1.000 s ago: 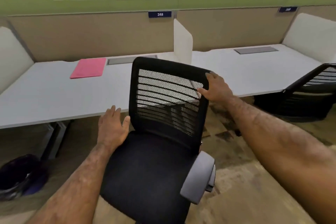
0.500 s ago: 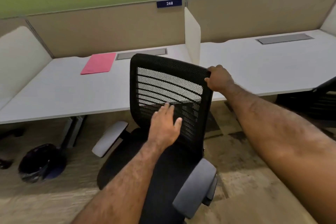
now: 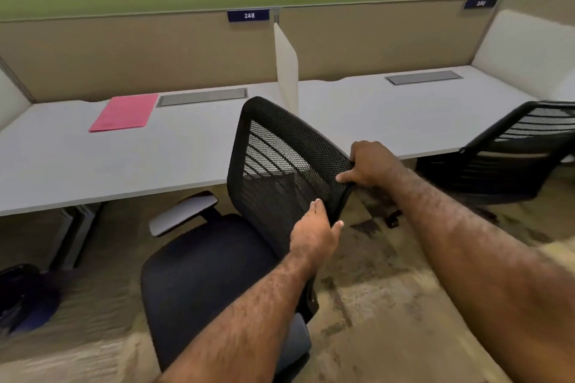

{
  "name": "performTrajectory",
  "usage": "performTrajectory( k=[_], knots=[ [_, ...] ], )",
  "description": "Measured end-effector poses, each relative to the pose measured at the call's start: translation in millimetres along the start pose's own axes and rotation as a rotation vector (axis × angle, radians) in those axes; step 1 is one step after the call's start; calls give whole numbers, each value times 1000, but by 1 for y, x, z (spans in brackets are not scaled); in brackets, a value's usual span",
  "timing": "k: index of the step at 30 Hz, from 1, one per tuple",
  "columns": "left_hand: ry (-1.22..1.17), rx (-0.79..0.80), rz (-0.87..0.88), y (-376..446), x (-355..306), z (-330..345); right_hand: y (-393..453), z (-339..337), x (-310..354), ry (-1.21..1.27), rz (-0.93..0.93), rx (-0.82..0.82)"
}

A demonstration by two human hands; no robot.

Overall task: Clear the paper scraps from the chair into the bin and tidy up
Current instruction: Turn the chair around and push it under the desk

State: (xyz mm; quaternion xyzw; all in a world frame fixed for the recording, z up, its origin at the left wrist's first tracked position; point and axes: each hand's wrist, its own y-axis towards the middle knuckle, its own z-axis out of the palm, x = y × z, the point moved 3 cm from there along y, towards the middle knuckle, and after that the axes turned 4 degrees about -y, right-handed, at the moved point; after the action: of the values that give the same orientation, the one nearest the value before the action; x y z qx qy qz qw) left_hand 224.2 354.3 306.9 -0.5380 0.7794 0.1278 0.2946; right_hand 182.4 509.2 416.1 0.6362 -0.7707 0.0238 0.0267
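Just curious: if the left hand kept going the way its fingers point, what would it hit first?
Probably the chair's mesh back: the left hand points up at it with straight fingers, seemingly almost touching, though depth is unclear.

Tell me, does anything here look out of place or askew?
The chair stands turned sideways to the desk, not pushed under it; the right hand grips its backrest edge. No scraps show on the seat. A pink folder lies on the desk, slightly skewed.

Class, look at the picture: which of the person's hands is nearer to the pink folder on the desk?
The left hand. It is at the chair's mesh back, below and right of the folder; the right hand grips the back's far edge, further right.
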Motion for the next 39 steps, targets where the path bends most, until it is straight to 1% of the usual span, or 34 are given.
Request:
performTrajectory(
  k=[3, 6, 9, 14, 16, 20, 26, 29, 32, 35, 39],
  knots=[
    [25, -89, -61, -26, -6, 9, -42, -1, 4, -29, 32, 24],
    [89, -156, -49, -59, -8, 14, -84, -2, 15, -57, 57, 44],
    [113, -170, -21, -95, -1, 15, -126, -6, 34, -53, 105, 40],
    [58, -159, 15, -159, 24, -2, -191, -8, 69, -113, 156, 43],
    [64, -150, 56, -182, 40, -12, -214, -6, 82, -104, 165, 5],
    [106, -75, 115, -220, 74, -36, -254, 2, 105, -32, 161, -107],
    [-24, 71, 55, -267, 127, -75, -281, 18, 112, 155, 205, -293],
    [4, 163, -2, -283, 154, -99, -279, 28, 103, 185, 183, -271],
    [139, 186, -8, -291, 176, -126, -273, 35, 91, 277, 194, -235],
    [193, 232, -46, -298, 199, -149, -270, 40, 83, 402, 239, -222],
    [262, 242, -61, -309, 226, -177, -270, 52, 86, 426, 225, -162]
  ],
)
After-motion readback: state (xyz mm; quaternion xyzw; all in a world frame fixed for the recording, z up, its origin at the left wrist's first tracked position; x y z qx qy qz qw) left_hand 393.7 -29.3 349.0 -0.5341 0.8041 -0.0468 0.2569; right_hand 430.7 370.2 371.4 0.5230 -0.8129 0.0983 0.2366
